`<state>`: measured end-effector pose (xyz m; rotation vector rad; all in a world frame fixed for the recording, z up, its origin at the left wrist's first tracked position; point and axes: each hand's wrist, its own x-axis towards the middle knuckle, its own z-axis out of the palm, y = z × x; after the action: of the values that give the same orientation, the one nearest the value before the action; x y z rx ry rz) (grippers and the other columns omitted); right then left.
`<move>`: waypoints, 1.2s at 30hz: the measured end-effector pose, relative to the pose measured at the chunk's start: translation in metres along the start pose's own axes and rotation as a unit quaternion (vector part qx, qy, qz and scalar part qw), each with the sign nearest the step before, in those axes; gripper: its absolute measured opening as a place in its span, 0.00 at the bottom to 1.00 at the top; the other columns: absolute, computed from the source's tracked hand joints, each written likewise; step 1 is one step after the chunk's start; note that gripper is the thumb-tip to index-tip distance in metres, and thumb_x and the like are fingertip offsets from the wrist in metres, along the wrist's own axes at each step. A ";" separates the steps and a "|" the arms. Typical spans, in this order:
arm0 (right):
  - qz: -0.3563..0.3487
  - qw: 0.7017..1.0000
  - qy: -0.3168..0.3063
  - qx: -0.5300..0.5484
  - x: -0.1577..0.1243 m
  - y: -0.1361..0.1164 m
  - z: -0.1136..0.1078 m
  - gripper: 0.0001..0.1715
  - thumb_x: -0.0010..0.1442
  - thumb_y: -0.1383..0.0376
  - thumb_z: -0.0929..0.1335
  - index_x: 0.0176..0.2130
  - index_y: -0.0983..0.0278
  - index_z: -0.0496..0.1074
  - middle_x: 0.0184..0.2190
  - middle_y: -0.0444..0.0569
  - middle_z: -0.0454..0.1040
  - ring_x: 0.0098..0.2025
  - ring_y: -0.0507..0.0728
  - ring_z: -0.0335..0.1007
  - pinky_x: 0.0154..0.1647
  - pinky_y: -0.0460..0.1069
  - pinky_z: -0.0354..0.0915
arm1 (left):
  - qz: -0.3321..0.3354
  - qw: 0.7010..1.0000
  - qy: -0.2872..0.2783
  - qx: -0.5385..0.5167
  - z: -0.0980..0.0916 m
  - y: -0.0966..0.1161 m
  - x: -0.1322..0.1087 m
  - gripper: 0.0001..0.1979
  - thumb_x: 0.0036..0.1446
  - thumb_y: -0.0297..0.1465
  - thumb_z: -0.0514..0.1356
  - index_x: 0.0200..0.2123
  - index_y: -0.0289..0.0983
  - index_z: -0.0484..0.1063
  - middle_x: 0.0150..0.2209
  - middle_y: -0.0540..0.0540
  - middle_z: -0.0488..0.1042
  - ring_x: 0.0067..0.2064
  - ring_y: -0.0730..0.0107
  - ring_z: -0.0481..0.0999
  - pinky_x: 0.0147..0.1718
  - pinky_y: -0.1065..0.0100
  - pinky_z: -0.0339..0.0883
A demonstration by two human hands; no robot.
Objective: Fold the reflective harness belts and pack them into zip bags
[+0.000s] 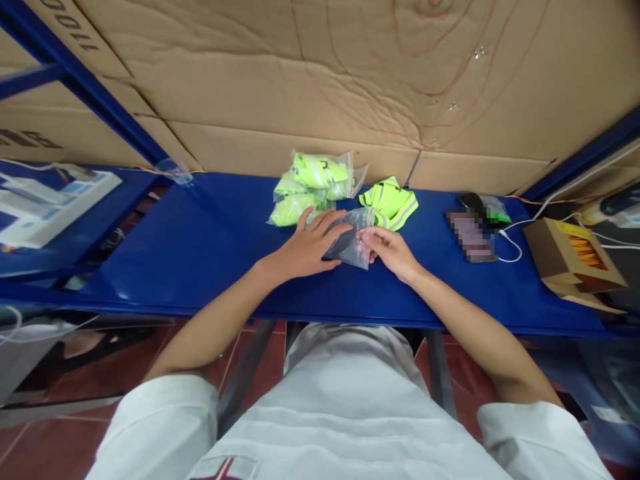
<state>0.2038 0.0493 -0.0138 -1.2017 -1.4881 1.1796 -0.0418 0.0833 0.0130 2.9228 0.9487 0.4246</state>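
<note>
A small clear plastic bag [353, 244] lies on the blue shelf [200, 247] between my hands. My left hand [306, 245] rests flat on its left part, fingers stretched out. My right hand [389, 248] pinches the bag's right edge between thumb and fingers. Just behind the bag lies a folded neon-yellow vest with grey reflective stripes [391, 203], loose and unbagged. To its left is a pile of bagged neon-yellow vests [311, 185].
A phone [471, 235] with a white cable [511, 244] lies on the shelf at right, beside an open cardboard box [575, 265]. Cardboard sheets [350, 80] form the back wall. White packs [45, 203] sit on the left shelf. Blue frame posts stand at both sides.
</note>
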 end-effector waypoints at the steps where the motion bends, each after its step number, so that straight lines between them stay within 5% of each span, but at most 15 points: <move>1: -0.013 1.000 -0.001 -0.028 0.001 -0.001 -0.005 0.38 0.61 0.30 0.69 0.44 0.59 0.80 0.36 0.51 0.81 0.34 0.59 0.77 0.36 0.54 0.75 | -0.008 1.000 0.000 0.008 -0.003 0.000 -0.005 0.37 0.62 0.33 0.67 0.72 0.42 0.61 0.76 0.32 0.56 0.77 0.39 0.57 0.76 0.31 0.38; 3: -0.045 0.996 0.021 -0.079 0.006 -0.004 -0.022 0.33 0.67 0.36 0.67 0.49 0.58 0.81 0.48 0.55 0.82 0.51 0.65 0.78 0.54 0.61 0.75 | -0.037 0.999 -0.003 0.031 -0.012 0.000 -0.022 0.33 0.64 0.32 0.65 0.71 0.43 0.64 0.75 0.33 0.60 0.75 0.38 0.61 0.75 0.30 0.40; 5: -0.081 0.983 0.059 -0.153 0.014 -0.009 -0.045 0.24 0.70 0.48 0.68 0.57 0.58 0.79 0.66 0.56 0.73 0.71 0.69 0.62 0.74 0.66 0.58 | -0.079 0.995 0.001 0.058 -0.024 -0.001 -0.045 0.31 0.66 0.32 0.63 0.70 0.46 0.65 0.74 0.33 0.62 0.74 0.38 0.63 0.74 0.29 0.42; 7: -0.109 0.940 0.064 -0.318 0.025 -0.011 -0.067 0.27 0.68 0.62 0.69 0.64 0.60 0.74 0.76 0.56 0.58 0.80 0.71 0.46 0.80 0.70 0.40 | -0.121 0.990 0.007 0.076 -0.032 -0.005 -0.069 0.29 0.67 0.33 0.61 0.70 0.49 0.66 0.74 0.35 0.61 0.74 0.36 0.63 0.74 0.26 0.43; 9: -0.099 0.889 0.032 -0.446 0.038 -0.009 -0.082 0.36 0.61 0.71 0.69 0.67 0.63 0.72 0.80 0.57 0.49 0.81 0.73 0.40 0.79 0.74 0.31 | -0.172 0.980 0.018 0.099 -0.037 -0.011 -0.088 0.27 0.68 0.34 0.59 0.69 0.47 0.68 0.75 0.34 0.60 0.74 0.33 0.63 0.72 0.24 0.44; 13: -0.082 0.897 0.024 -0.434 0.059 -0.002 -0.088 0.26 0.59 0.72 0.68 0.56 0.64 0.79 0.69 0.63 0.70 0.74 0.76 0.59 0.75 0.75 0.44 | -0.241 0.959 0.036 0.148 -0.039 -0.010 -0.104 0.28 0.69 0.36 0.57 0.70 0.43 0.66 0.75 0.29 0.59 0.73 0.26 0.62 0.69 0.20 0.47; 16: -0.097 0.919 0.076 -0.375 0.062 -0.007 -0.086 0.17 0.66 0.62 0.67 0.50 0.64 0.80 0.54 0.62 0.80 0.59 0.72 0.73 0.65 0.68 0.63 | -0.207 0.969 0.043 0.129 -0.040 0.012 -0.098 0.28 0.70 0.36 0.57 0.72 0.45 0.65 0.74 0.31 0.61 0.73 0.30 0.64 0.69 0.23 0.51; 18: -0.103 0.935 0.103 -0.322 0.055 -0.017 -0.086 0.22 0.70 0.50 0.65 0.48 0.64 0.79 0.43 0.57 0.81 0.45 0.66 0.76 0.50 0.60 0.71 | -0.164 0.983 0.055 0.067 -0.037 0.033 -0.084 0.27 0.71 0.37 0.57 0.71 0.48 0.65 0.71 0.35 0.67 0.71 0.38 0.68 0.70 0.32 0.59; 21: -0.095 0.978 0.092 -0.164 0.034 -0.039 -0.083 0.31 0.66 0.37 0.67 0.44 0.61 0.76 0.32 0.50 0.75 0.30 0.57 0.70 0.26 0.50 0.62 | -0.105 0.989 0.060 -0.082 -0.021 0.056 -0.050 0.27 0.73 0.41 0.57 0.72 0.49 0.62 0.67 0.40 0.71 0.67 0.50 0.74 0.67 0.47 0.70; 23: -0.065 0.996 0.048 0.029 0.018 -0.054 -0.079 0.30 0.56 0.38 0.76 0.38 0.60 0.73 0.27 0.46 0.69 0.26 0.53 0.64 0.20 0.47 0.50 | -0.103 0.978 0.054 -0.172 -0.003 0.063 -0.022 0.32 0.71 0.44 0.60 0.74 0.48 0.59 0.69 0.38 0.67 0.69 0.49 0.71 0.66 0.47 0.71; 25: -0.026 0.985 0.002 0.169 0.005 -0.067 -0.073 0.31 0.50 0.41 0.80 0.31 0.59 0.67 0.21 0.40 0.58 0.22 0.50 0.55 0.19 0.46 0.45 | -0.121 0.947 0.088 -0.284 0.018 0.066 0.006 0.46 0.62 0.46 0.70 0.76 0.45 0.52 0.74 0.34 0.59 0.74 0.45 0.64 0.69 0.45 0.68; 28: 0.015 0.975 -0.030 0.221 -0.003 -0.076 -0.063 0.34 0.56 0.39 0.74 0.26 0.58 0.57 0.17 0.37 0.45 0.18 0.47 0.40 0.18 0.46 0.45 | -0.116 0.848 0.074 -0.512 0.045 0.071 0.035 0.63 0.47 0.47 0.79 0.77 0.43 0.46 0.75 0.30 0.56 0.72 0.42 0.67 0.64 0.44 0.73; 30: 0.037 0.978 -0.022 0.205 -0.003 -0.077 -0.064 0.33 0.60 0.38 0.71 0.26 0.58 0.56 0.17 0.38 0.45 0.19 0.47 0.40 0.19 0.46 0.46 | -0.107 0.774 0.016 -0.624 0.053 0.073 0.042 0.57 0.43 0.46 0.80 0.72 0.40 0.59 0.68 0.31 0.69 0.65 0.42 0.75 0.59 0.44 0.77; 32: 0.040 0.985 0.017 0.165 0.001 -0.073 -0.074 0.33 0.61 0.39 0.71 0.26 0.58 0.57 0.18 0.40 0.48 0.19 0.47 0.43 0.20 0.47 0.48 | -0.114 0.731 -0.017 -0.673 0.051 0.071 0.040 0.45 0.43 0.44 0.81 0.62 0.38 0.71 0.59 0.34 0.78 0.59 0.44 0.80 0.56 0.47 0.78; 36: -0.020 0.983 0.170 0.066 0.019 -0.059 -0.110 0.31 0.63 0.39 0.70 0.27 0.59 0.59 0.20 0.41 0.51 0.21 0.49 0.48 0.21 0.48 0.52 | -0.162 0.719 0.026 -0.675 0.036 0.048 0.035 0.35 0.48 0.44 0.79 0.56 0.38 0.75 0.50 0.40 0.83 0.49 0.54 0.83 0.44 0.58 0.78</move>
<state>0.2979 0.0795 0.0653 -1.2071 -1.1561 0.9721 0.0220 0.0663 -0.0075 1.3797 0.6334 0.7375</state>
